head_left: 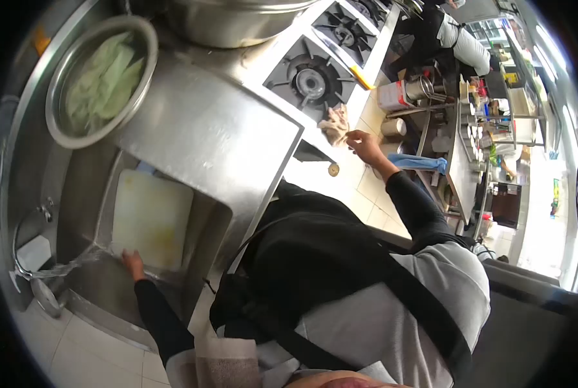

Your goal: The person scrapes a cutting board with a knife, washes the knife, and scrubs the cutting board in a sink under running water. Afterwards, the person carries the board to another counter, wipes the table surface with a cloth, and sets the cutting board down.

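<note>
White board (152, 213) in sink (206, 236): likely stiff, slippery; best held by opposite edges | my left hand (133, 265) beside it, grip I can't tell | outside sink, my right hand (365, 146) apparently pinches soft cloth (335, 125)

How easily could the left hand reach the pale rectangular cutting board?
Probably easily, yes: the left hand is beside the pale cutting board, and nothing solid seems between them; clear running water falls nearby.

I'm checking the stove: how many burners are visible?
3: nearest burner by the crumpled cloth, middle burner, far burner at the top edge; more may be hidden.
</note>
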